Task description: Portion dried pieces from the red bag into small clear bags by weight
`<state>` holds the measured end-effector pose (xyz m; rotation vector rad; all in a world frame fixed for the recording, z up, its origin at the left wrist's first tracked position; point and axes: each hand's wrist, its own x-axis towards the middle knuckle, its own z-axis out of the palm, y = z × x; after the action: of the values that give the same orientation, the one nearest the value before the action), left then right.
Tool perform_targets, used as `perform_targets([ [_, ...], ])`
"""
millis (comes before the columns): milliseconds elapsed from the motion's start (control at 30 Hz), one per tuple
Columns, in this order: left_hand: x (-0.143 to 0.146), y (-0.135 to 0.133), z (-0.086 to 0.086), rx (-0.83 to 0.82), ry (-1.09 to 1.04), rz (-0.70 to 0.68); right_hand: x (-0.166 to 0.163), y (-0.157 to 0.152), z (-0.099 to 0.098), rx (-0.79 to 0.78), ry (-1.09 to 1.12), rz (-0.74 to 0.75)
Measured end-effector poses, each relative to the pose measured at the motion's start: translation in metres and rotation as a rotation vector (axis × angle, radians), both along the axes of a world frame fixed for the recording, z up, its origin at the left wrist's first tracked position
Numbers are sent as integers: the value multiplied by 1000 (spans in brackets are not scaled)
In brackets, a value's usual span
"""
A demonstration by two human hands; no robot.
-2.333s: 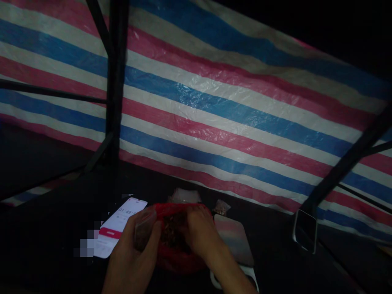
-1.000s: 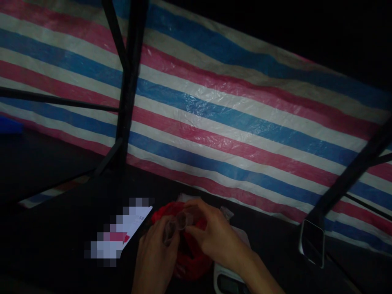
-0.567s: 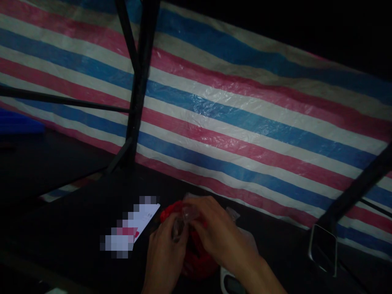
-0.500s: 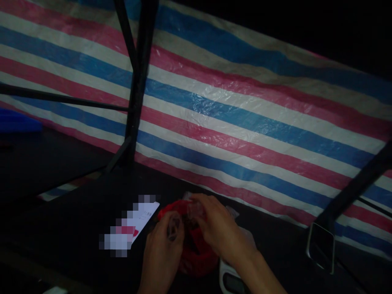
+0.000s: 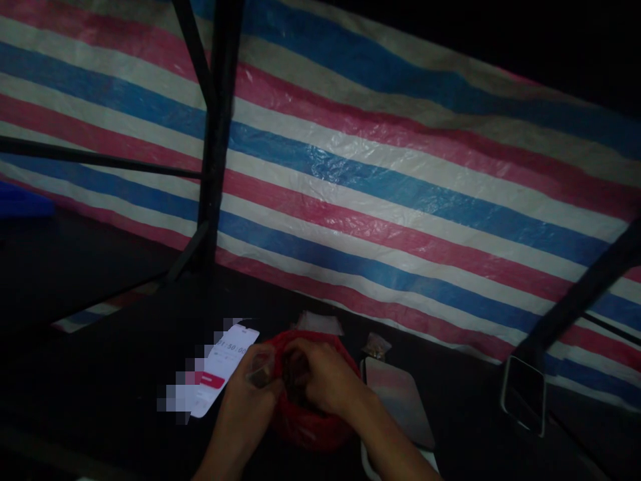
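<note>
From the head camera, the scene is dim and lit mostly on the back wall. Low in the middle, a red plastic bag (image 5: 310,417) sits open on the dark table (image 5: 115,374), with dark loose contents inside that I cannot identify. The right hand (image 5: 320,381) is sunk into the mouth of the bag, fingers curled down among the contents; whether they are closed on anything I cannot tell. The left hand (image 5: 245,401) is just beside the bag's left rim, pinched around a small clear plastic bag (image 5: 260,367) held at the opening.

Left of the hands a phone (image 5: 220,371) lies face up with its screen lit, partly blurred. Right of the red bag a flat scale (image 5: 398,401) rests on the table, its platform bare. Behind the bag lie a small clear packet (image 5: 375,345) and a crumpled bit of pale plastic (image 5: 318,323). A striped tarpaulin (image 5: 380,194) in red, white and blue hangs behind, crossed by a black metal frame (image 5: 215,133).
</note>
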<state>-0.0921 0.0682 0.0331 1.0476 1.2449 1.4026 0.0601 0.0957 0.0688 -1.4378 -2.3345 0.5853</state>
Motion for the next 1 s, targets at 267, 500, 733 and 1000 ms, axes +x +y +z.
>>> perform_targets([
  [267, 1, 12, -16, 128, 90, 47, 21, 11, -23, -134, 517, -123],
  [500, 12, 7, -26, 213, 230, -12, 18, -25, 31, -31, 644, -22],
  [733, 16, 6, -27, 195, 333, -77, 1, -45, 57, 209, 165, 131],
  [1000, 17, 5, -26, 191, 296, -70, 3, -47, 57, 280, 55, 130],
])
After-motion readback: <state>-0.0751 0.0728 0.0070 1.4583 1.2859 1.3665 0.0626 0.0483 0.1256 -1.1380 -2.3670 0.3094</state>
